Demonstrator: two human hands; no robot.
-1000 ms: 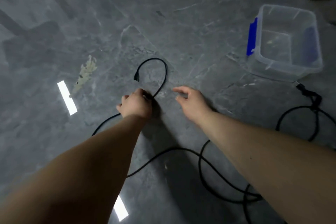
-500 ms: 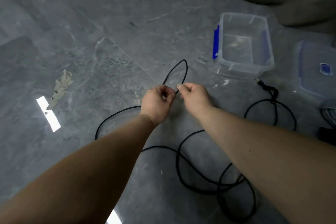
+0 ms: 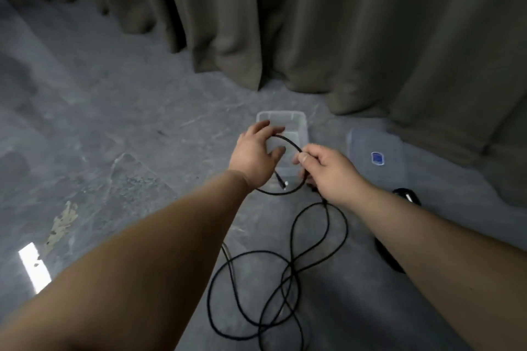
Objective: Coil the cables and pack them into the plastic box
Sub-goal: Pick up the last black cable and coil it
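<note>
A long black cable lies in loose loops on the grey floor between my arms. My left hand is raised in front of the clear plastic box, fingers spread, with a small loop of the cable running round it. The cable's plug end dangles just below that hand. My right hand pinches the same loop between thumb and fingers, close beside the left hand. The box stands open on the floor, partly hidden behind my left hand.
The box's clear lid with a blue mark lies flat to the right of the box. Another black cable shows beside my right forearm. Grey-brown curtains hang just behind the box. A bright light reflection sits on the floor at left.
Both hands have lifted off the floor and moved toward the box, drawing the cable up into a small loop. The view has tilted up, so the curtains now show.
</note>
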